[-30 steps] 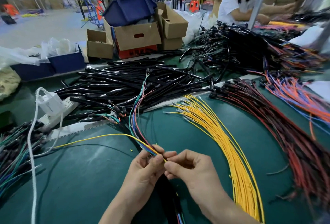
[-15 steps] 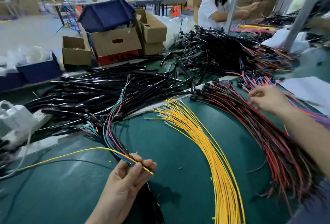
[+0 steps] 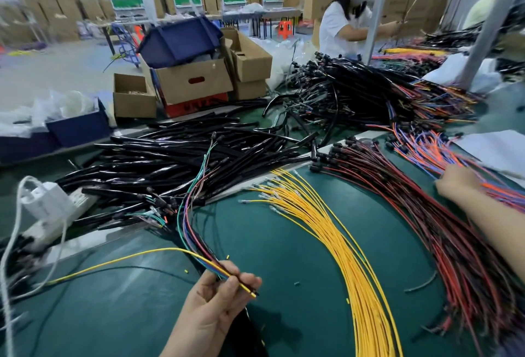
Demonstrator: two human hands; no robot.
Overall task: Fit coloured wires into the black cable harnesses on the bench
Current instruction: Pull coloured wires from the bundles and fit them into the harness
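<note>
A green bench mat [image 3: 127, 314] is crowded: a heap of glossy black cable harnesses [image 3: 176, 155] is spread across the far side, a fan of thin yellow wires [image 3: 326, 228] is laid in the middle, and red and dark wires [image 3: 426, 214] are massed to the right; cardboard boxes [image 3: 193, 81] are stacked behind. A bundle of coloured wires [image 3: 227, 274] is pinched between the thumb and curled fingers of the left hand [image 3: 216, 299] near the front edge — its lower run is hidden by the palm. The right hand [image 3: 454, 186] is seen among orange and blue wires [image 3: 434, 152] at far right; it is blurred, so its grip cannot be told.
</note>
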